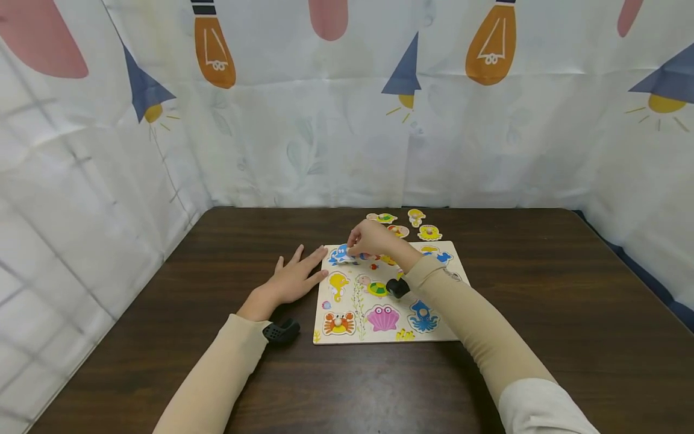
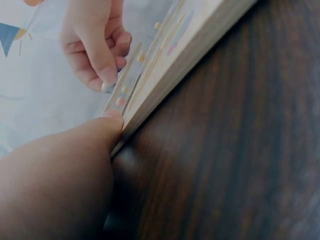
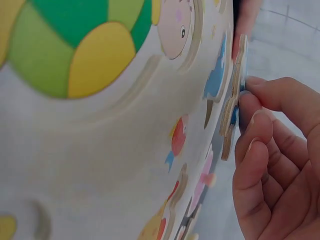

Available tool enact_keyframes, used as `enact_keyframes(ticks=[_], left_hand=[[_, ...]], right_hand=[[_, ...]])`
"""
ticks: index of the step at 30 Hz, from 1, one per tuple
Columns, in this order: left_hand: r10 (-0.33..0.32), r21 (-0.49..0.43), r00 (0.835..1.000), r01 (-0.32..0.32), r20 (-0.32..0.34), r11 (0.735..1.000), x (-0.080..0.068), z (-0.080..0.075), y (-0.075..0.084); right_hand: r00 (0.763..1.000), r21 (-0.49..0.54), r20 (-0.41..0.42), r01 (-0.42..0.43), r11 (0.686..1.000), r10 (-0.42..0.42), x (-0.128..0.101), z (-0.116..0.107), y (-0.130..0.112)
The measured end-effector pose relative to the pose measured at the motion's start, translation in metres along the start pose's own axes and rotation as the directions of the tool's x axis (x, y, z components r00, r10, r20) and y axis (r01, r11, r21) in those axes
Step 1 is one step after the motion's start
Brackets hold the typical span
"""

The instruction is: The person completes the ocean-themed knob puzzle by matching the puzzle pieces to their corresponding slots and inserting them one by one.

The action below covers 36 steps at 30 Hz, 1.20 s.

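In the head view, a blue puzzle piece is pinched by the right hand over the far left corner of the puzzle board, and it is best lowered flat and turned to match its recess. In the left wrist view, the board's edge is steadied by the flat, straight-fingered left hand on the surface. In the right wrist view, the piece is seen tilted on edge, thin plywood with a blue printed face.
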<state>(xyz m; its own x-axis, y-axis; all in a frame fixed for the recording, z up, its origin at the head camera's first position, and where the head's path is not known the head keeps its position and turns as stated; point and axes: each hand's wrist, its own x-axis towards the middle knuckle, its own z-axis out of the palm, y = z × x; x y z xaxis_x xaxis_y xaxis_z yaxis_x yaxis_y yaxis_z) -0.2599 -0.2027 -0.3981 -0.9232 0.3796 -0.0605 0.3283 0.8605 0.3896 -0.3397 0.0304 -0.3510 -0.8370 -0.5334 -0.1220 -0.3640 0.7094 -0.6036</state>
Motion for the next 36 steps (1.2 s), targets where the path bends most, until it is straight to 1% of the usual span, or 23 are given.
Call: enact_keyframes(ticks=[2,5,10,13,19,25,36], left_hand=[[0.004,0.002,1.0,-0.004,-0.002,1.0,0.0,0.0,0.0],[-0.006,0.002,1.0,0.006,0.001,1.0,0.0,0.0,0.0],[-0.019,0.004,1.0,0.019,0.01,1.0,0.0,-0.001,0.0],[-0.015,0.005,1.0,0.015,0.011,1.0,-0.001,-0.001,0.0],[-0.008,0.005,1.0,0.008,0.007,1.0,0.001,-0.001,0.0],[-0.018,0.001,1.0,0.018,0.008,1.0,0.001,0.001,-0.001],[-0.005,-0.004,1.0,0.005,0.0,1.0,0.001,0.001,0.001]], right_hand=[[1.0,0.005,-0.008,-0.009,1.0,0.009,0.001,0.002,-0.002],[1.0,0.008,-0.017,-0.015,1.0,0.015,0.004,0.004,-0.004],[0.999,0.017,-0.003,-0.035,0.999,0.036,0.009,0.007,-0.007],[0.999,0.025,0.008,-0.049,0.998,0.048,0.01,0.007,-0.008],[0.998,0.07,0.001,-0.058,0.996,0.058,0.012,0.006,-0.007],[0.998,0.039,0.029,-0.051,0.998,0.05,0.015,0.01,-0.008],[0.998,-0.004,0.027,-0.053,0.999,0.053,0.014,0.011,-0.011]])
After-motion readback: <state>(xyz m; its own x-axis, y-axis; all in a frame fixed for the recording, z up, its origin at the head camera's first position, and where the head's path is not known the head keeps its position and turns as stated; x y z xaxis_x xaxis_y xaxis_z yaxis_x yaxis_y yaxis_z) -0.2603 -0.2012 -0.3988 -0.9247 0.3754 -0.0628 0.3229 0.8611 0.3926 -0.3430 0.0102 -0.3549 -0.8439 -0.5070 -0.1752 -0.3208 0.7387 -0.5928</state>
